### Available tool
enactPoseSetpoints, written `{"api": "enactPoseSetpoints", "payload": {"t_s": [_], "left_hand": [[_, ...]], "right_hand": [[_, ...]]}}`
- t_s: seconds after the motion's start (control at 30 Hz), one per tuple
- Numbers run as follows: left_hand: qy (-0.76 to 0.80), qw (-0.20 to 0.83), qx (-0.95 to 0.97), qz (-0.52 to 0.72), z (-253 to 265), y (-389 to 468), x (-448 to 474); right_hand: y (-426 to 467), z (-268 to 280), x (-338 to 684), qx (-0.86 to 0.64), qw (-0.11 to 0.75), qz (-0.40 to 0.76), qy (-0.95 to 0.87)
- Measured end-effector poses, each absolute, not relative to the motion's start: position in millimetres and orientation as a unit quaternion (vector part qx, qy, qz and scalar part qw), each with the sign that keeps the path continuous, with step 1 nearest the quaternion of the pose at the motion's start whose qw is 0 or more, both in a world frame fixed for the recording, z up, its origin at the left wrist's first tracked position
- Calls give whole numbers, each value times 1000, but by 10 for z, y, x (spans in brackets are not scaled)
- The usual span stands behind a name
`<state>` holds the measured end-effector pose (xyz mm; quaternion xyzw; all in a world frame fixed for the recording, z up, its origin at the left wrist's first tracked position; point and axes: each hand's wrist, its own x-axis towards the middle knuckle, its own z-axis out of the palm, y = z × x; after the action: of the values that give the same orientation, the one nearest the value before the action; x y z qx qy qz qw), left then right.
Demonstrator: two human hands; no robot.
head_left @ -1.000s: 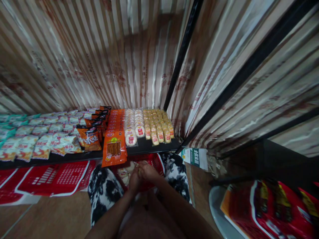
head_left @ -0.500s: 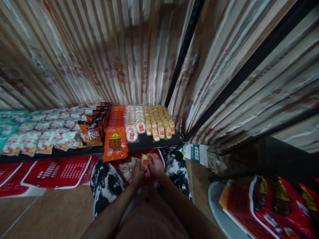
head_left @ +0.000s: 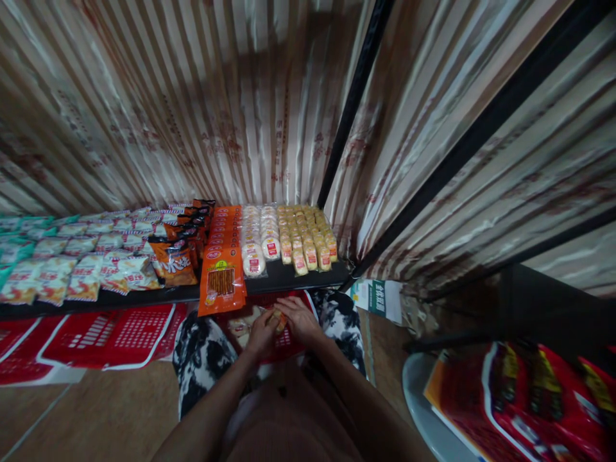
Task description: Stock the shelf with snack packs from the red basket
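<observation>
Over a red basket (head_left: 289,346) between my knees, my left hand (head_left: 261,335) is closed around a small yellow wrapped cake (head_left: 278,321). My right hand (head_left: 299,321) bends over the same cake from the right, its fingers against the top of it. Part of the cake is hidden by the fingers. Inside the basket, left of my hands, lie several pale round packaged crackers (head_left: 239,327). Just ahead, rows of similar yellow wrapped cakes (head_left: 310,256) stand on a low black shelf (head_left: 283,277).
Left along the shelf are white round packs (head_left: 253,260), orange stick-snack packs (head_left: 221,282), orange-black bags (head_left: 176,263) and white snack bags (head_left: 86,276). More red baskets (head_left: 110,333) lie below. A pale basin (head_left: 416,385) with red packages (head_left: 466,391) stands right. Black rack posts (head_left: 353,106) cross the curtain.
The cake has turned and tilted in my hands, and its red label is less visible. My right hand has moved over its top. The view has shifted slightly.
</observation>
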<state>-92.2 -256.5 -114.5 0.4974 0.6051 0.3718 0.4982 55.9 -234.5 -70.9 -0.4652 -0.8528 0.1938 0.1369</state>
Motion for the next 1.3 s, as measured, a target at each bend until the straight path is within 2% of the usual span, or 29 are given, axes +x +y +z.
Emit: {"api": "enactPoseSetpoints", "payload": {"t_s": [0.1,0.4,0.73,0.87,1.07,1.3], "left_hand": [[572,528,522,348,-1094,-2523,-948],[551,553,531,330,-1049,-2407,-903],[561,505,522,396,-752,-2299,-798],[580,447,533,424,-712,-2258,-721],[611,392,539,428,-675,-2138,-664],[619,378,549,415,-580,-2021,-681]], "right_hand": [[-2340,-682,589,-438,108,226,-863],[-2361,-651,717,-424,122,265,-857],[-2298,-570,702,-559,145,205,-790],[-2252,-494,653,-604,153,179,-761],[-2166,-452,584,-616,159,183,-750],[-2124,-611,583,-606,235,211,-730]]}}
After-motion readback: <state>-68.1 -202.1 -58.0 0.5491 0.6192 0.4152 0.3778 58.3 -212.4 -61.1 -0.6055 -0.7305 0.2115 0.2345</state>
